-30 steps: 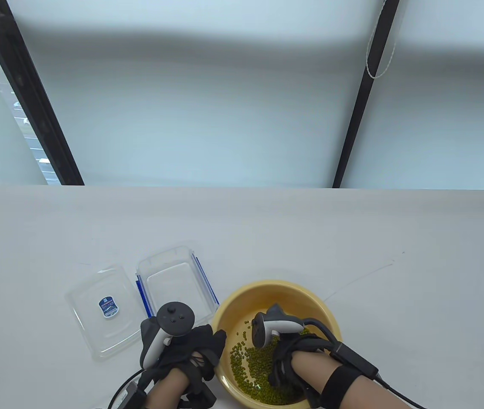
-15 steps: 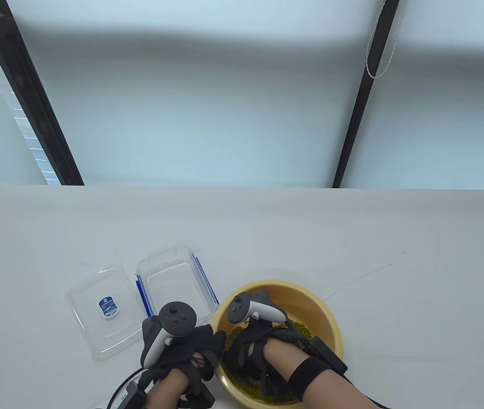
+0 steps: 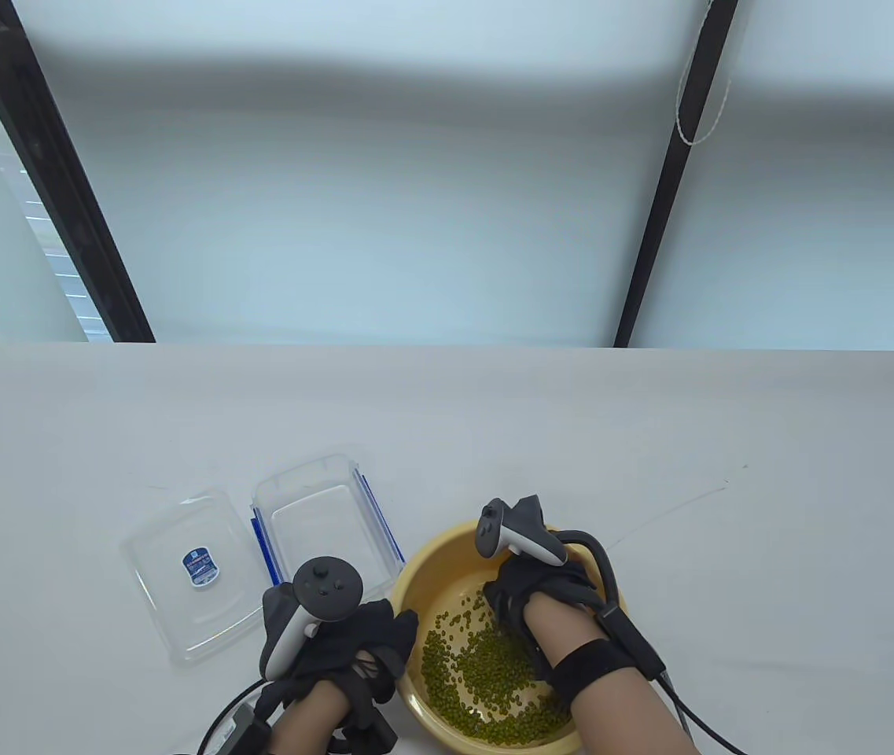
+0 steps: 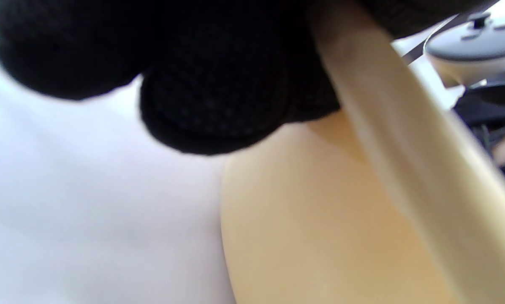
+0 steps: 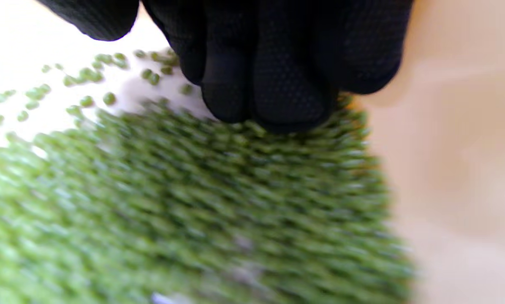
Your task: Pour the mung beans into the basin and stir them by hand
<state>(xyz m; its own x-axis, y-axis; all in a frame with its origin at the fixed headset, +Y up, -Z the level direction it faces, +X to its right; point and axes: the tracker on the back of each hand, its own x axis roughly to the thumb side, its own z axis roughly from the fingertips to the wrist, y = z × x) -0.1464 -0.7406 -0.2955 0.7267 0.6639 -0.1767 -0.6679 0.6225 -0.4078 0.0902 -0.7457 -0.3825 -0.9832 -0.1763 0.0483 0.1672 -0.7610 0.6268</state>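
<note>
The round yellow plastic basin (image 3: 511, 629) sits at the table's (image 3: 651, 440) near edge, a little right of middle, so both hands reach it easily. The green mung beans (image 3: 486, 684) already lie inside it, heaped toward its near side, which suggests the pour is done and the stirring is under way.

The left hand (image 3: 352, 641) rests against the basin's left rim; in the left wrist view its gloved fingers (image 4: 218, 97) curl over that rim and grip it, most likely to keep the light basin from sliding while the beans are pushed about.

The right hand (image 3: 541, 594) is down inside the basin toward its far right side. In the right wrist view its fingers (image 5: 273, 76) are held together, fairly straight, tips touching the beans and gripping nothing: a paddle for sweeping.

The clear rectangular plastic container (image 3: 325, 531) and its clear lid (image 3: 187, 574) lie side by side just left of the basin, both lying open and holding no beans, parked out of the stirring hand's way.
</note>
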